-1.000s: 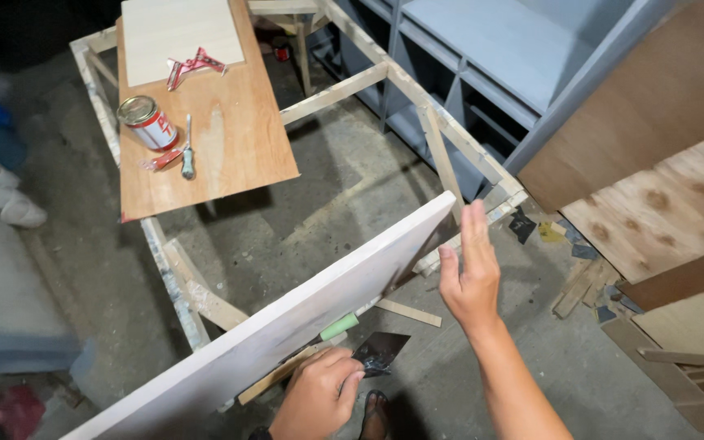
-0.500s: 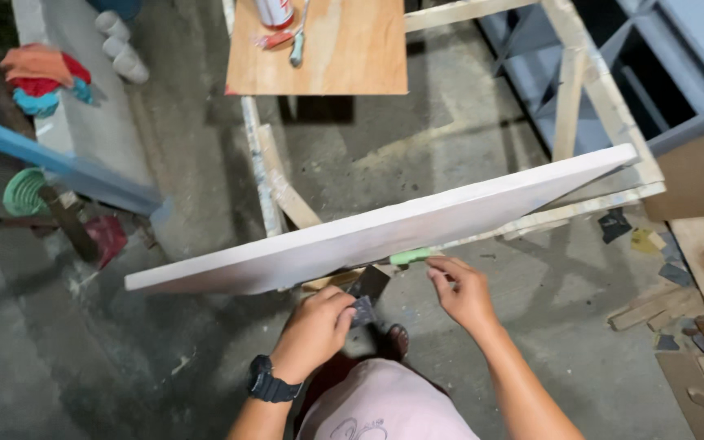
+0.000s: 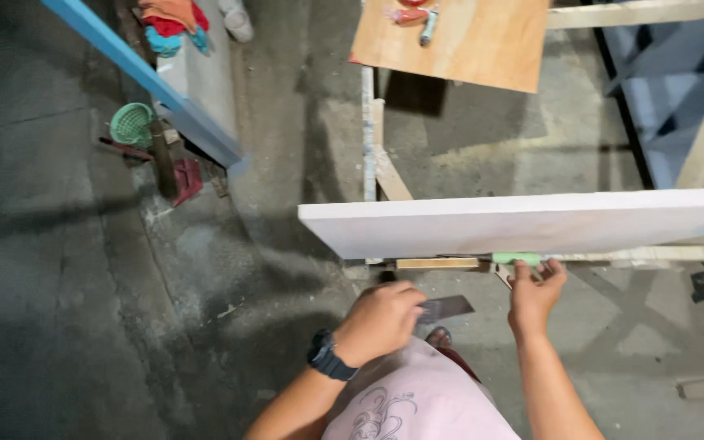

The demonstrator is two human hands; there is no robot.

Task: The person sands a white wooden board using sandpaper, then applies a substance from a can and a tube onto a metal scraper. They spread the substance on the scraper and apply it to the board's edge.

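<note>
Nearest the camera, the person's pale pink shirt [image 3: 417, 399] fills the bottom edge, with a dark watch [image 3: 329, 357] on the left wrist. The left hand [image 3: 380, 319] is curled closed around one end of a dark, flat sheet of sandpaper [image 3: 447, 308], which sticks out to the right over the concrete floor [image 3: 83, 269]. The right hand [image 3: 534, 295] reaches up with fingers bent, its fingertips touching a green handle [image 3: 517, 259] that lies just under the lower edge of a white board [image 3: 531, 222]; whether it fully grips the handle cannot be told. A foot [image 3: 438, 335] shows on the floor between the two arms. The white board stands on its long edge, running from mid-frame out past the right edge, resting against a bare wooden frame [image 3: 372, 155]. A short wooden strip [image 3: 437, 263] lies just beside the green handle, under the board. Farther off, a brown plywood panel [image 3: 466, 45] lies on the frame as a worktop and carries a small tool with a pale handle [image 3: 428, 26]. To the far left sit a green mesh basket [image 3: 131, 125], a blue painted beam [image 3: 148, 81] and a heap of coloured rags [image 3: 171, 20].
</note>
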